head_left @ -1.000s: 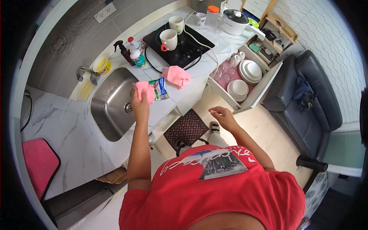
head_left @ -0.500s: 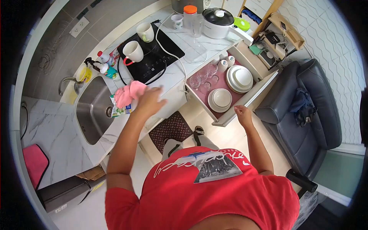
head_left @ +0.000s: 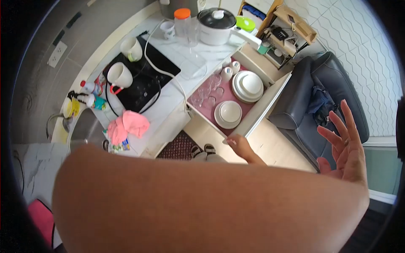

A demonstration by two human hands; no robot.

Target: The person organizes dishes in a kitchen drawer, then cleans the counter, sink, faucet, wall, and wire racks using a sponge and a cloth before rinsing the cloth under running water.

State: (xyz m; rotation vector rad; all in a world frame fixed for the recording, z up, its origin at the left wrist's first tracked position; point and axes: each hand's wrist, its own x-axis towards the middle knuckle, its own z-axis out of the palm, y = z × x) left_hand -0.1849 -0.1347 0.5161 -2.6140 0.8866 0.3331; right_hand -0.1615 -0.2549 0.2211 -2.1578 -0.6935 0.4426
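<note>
My left forearm stretches across the lower view, close to the camera. At its far right end is my left hand (head_left: 346,154), open, fingers spread, holding nothing, in front of the dark chair (head_left: 337,92). My right hand (head_left: 239,147) is closed at the near corner of the drawer front (head_left: 268,103), its fingers curled against the edge; the forearm behind it is partly hidden. The pulled-out drawer holds stacked white plates (head_left: 244,95), a bowl (head_left: 230,111) on a plate, clear glasses (head_left: 206,90) and white cups (head_left: 226,74) on a pink liner.
On the counter are a black cooktop (head_left: 145,82) with two mugs (head_left: 120,76), a pink cloth (head_left: 128,126), bottles (head_left: 90,87), an orange-lidded jar (head_left: 183,27) and a white pot (head_left: 215,31). The sink (head_left: 86,126) is at left, a dark mat (head_left: 179,147) on the floor.
My left arm has swung up across the view, its hand moving from beside the pink cloth to the far right. My right hand has shifted toward the drawer front's near corner. The view has shifted.
</note>
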